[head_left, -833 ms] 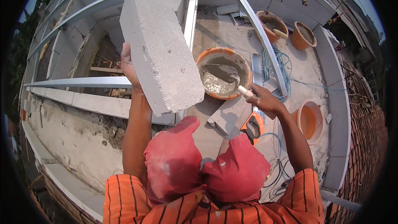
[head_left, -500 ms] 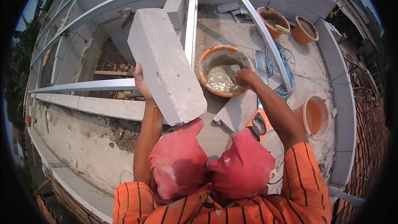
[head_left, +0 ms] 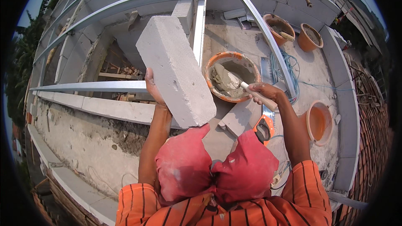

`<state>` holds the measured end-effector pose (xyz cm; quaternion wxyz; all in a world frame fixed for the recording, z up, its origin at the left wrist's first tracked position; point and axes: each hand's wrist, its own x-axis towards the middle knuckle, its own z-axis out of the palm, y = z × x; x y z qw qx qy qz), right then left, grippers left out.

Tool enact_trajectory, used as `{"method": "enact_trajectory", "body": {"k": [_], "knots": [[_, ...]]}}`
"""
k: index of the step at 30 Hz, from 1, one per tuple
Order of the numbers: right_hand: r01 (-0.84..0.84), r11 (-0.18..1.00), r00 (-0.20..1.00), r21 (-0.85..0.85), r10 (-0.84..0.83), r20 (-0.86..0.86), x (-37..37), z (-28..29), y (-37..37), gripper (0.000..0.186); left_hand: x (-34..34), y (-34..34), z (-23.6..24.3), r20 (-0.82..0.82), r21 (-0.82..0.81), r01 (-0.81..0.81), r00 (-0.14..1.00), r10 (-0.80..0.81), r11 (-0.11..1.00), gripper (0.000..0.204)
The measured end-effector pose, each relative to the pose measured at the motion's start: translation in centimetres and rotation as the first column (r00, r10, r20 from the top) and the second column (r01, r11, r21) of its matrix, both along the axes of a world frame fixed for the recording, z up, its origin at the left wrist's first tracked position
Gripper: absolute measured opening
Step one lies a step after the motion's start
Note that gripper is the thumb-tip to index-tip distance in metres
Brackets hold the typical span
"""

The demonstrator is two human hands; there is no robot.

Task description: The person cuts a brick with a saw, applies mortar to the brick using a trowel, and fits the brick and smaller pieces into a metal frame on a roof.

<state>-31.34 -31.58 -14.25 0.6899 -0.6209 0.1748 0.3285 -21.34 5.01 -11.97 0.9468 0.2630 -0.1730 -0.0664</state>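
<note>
My left hand (head_left: 154, 87) is closed on the side of a long pale grey concrete block (head_left: 178, 73), which stands tilted with its lower end by my left knee. My right hand (head_left: 266, 90) grips a trowel (head_left: 244, 85) by its wooden handle. Wet grey mortar coats the trowel's blade, which is inside an orange bucket (head_left: 208, 68) in front of my knees. More mortar fills the lower part of that bucket. The underside of the block and some left fingers are hidden.
A metal beam (head_left: 200, 37) runs behind the block, and another (head_left: 280, 50) slants past the bucket. An orange-handled saw (head_left: 264, 129) lies beside a cut block (head_left: 238, 118). Blue cord (head_left: 292, 65), several more buckets and a low wall (head_left: 345, 71) are to the right. An opening lies left.
My right hand has pulled back and right, turning the trowel so its mortar-covered blade and handle now show. The block has shifted slightly right and down in view, still in my left hand.
</note>
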Motion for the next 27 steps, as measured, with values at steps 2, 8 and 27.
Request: {"method": "enact_trajectory", "body": {"k": [2, 8, 27], "knots": [[0.032, 0.999, 0.996, -0.04, -0.028, 0.084, -2.2, 1.8, 0.4, 0.031, 0.1, -0.5, -0.3, -0.04, 0.023, -0.035, 0.999, 0.036, 0.999, 0.065], [0.143, 0.989, 0.897, -0.032, -0.116, 0.427, -5.9, 12.8, 4.7, 0.049, 0.1, -2.7, 0.1, -0.034, 0.072, -0.076, 0.996, 0.079, 0.994, 0.07], [0.212, 0.452, 0.526, -0.866, 0.695, 0.491, -9.6, 15.5, 13.0, 0.075, -0.1, -3.5, 1.9, -0.16, -0.01, -0.221, 0.963, 0.217, 0.975, 0.072]]}}
